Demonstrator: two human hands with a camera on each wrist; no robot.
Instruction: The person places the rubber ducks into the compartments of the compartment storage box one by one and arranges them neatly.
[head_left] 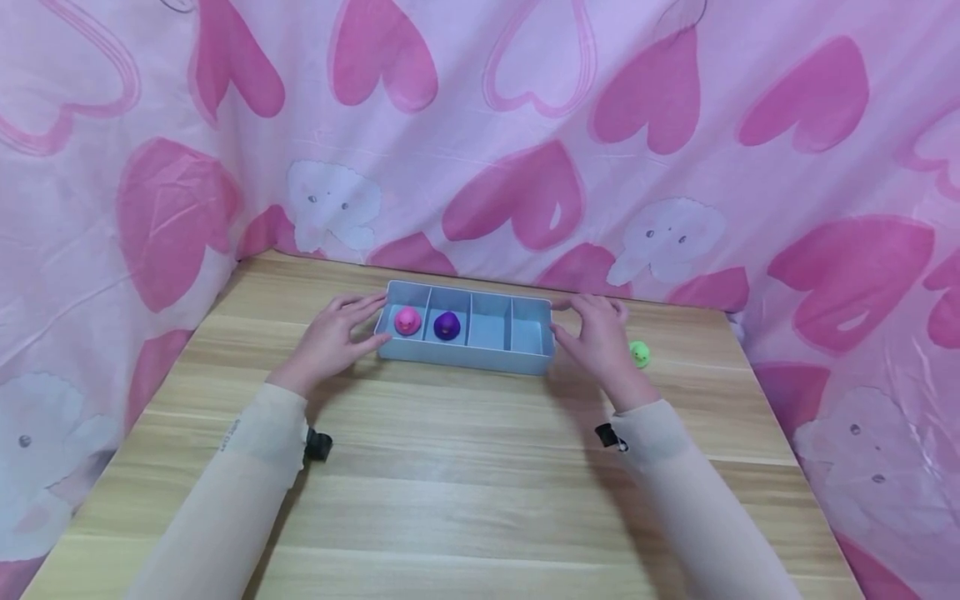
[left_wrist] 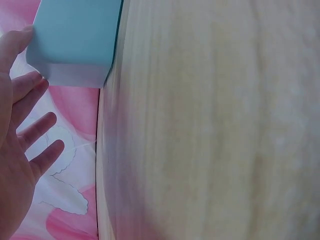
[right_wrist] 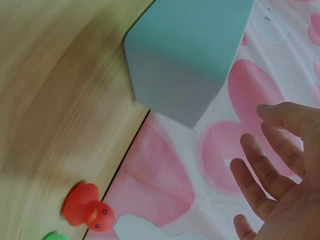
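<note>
A light blue divided box [head_left: 465, 357] with several compartments in a row stands on the table. A pink toy duck [head_left: 407, 321] sits in its leftmost compartment, and a purple toy duck [head_left: 447, 326] in the one beside it. Bare floor shows in the two right compartments. My left hand [head_left: 333, 337] touches the box's left end with thumb and fingertips, the fingers mostly straight. At the right end my right hand [head_left: 600, 337] is spread with loosely bent fingers; the right wrist view shows a gap between this hand [right_wrist: 285, 175] and the box [right_wrist: 170, 85].
A green toy duck [head_left: 639, 354] is on the table to the right of my right hand. Near it lies a red toy duck [right_wrist: 85, 205], seen in the right wrist view. A pink curtain with hearts [head_left: 517, 200] hangs behind the wooden table [head_left: 450, 500] and along its sides.
</note>
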